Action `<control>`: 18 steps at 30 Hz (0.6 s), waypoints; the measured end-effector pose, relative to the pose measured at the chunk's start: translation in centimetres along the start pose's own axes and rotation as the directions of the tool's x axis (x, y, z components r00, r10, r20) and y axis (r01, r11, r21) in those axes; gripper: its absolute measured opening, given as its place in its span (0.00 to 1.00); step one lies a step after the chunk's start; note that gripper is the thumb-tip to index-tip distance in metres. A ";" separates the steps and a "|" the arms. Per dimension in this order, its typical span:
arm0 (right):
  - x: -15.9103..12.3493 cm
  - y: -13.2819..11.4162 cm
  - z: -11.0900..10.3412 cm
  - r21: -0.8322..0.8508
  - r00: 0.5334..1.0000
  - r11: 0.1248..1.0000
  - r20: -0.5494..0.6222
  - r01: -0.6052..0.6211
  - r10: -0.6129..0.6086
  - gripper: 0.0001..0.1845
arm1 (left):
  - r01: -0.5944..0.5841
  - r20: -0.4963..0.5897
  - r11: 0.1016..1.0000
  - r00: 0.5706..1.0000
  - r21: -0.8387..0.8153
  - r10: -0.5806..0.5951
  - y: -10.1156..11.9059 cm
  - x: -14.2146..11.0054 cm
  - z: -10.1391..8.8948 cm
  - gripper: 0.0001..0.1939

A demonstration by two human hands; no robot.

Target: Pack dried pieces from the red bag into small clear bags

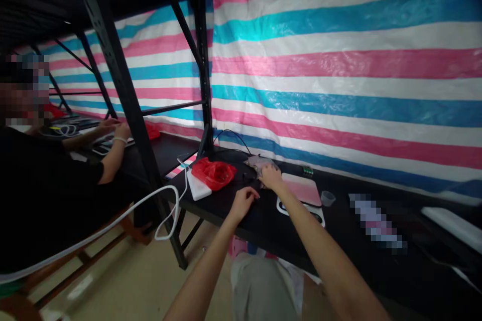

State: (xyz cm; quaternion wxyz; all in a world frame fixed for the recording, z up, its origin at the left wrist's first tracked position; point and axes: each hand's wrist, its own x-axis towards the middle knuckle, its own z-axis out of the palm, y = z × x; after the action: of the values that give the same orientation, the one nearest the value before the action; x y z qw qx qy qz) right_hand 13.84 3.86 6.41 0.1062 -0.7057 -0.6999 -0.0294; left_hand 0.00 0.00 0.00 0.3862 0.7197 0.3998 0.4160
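Observation:
My right hand (270, 176) is on a greyish see-through plastic bag (259, 163) at the back of the black table, its fingers bent down onto the bag. What the bag holds is too small to make out. Near the table's front edge rests my left hand (243, 203), loosely bent, fingers and thumb a little apart, with nothing visible in it. A flat white scale (301, 189) with a pinkish, shiny top lies just right of my right hand. Beside the scale stands a small clear plastic cup (328, 198). Left of my hands sits a crumpled red plastic bag (214, 174) with small pieces inside.
A white box-like device (198, 186) lies partly under the red bag. One white cable (165, 189) loops past a black shelf post (131, 100). Behind the scale is a small green item (308, 171). A co-worker (48, 175) works at the left.

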 end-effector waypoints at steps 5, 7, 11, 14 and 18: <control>1.2 0.8 -0.6 0.025 0.998 0.997 -0.006 0.068 -0.068 0.19 | 0.010 -0.050 0.998 0.999 -0.070 -0.013 -0.2 0.1 0.1 0.11; 1.0 1.5 -0.7 0.045 0.994 0.994 -0.031 0.102 -0.101 0.21 | 0.010 -0.115 0.993 0.993 -0.120 -0.024 -0.1 0.1 0.1 0.13; 0.4 2.7 0.4 0.147 0.991 0.982 -0.076 0.120 -0.110 0.20 | 0.036 -0.197 0.976 0.977 -0.213 -0.079 0.0 0.2 0.0 0.25; 0.4 3.0 1.2 0.273 0.991 0.959 -0.125 0.076 -0.043 0.16 | 0.068 -0.211 0.965 0.970 -0.253 -0.124 0.1 0.3 0.0 0.26; 1.3 1.6 1.2 0.665 0.938 0.747 -0.259 -0.001 0.232 0.18 | -0.038 -0.280 0.984 0.960 -0.172 -0.012 1.0 0.1 -0.9 0.24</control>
State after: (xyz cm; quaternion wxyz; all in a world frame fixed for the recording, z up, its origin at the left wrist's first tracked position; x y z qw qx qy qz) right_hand 15.34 5.34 5.28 0.4619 -0.6517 -0.5918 0.1082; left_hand -0.55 -0.08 1.21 0.3851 0.6192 0.4074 0.5498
